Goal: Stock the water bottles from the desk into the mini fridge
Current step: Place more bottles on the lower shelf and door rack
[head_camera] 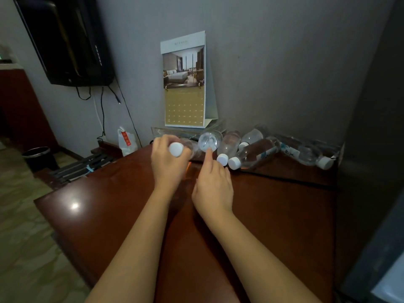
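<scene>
Our left hand [167, 165] grips one water bottle [176, 149] (cap toward us); right hand [213, 184] loose, forefinger touching the next bottle [209, 139].

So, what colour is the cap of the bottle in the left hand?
White cap, clearest in the head view.

We view the scene through one wide-angle camera worn on the head, facing forward and down across the brown surface [273, 215] toward the grey wall [284, 62]. Both forearms enter at the bottom edge. The left hand [167, 166] and right hand [213, 186] lie mid-frame, and the water bottle [176, 149] in the left grip sits near, at the end of the outstretched arm.
</scene>
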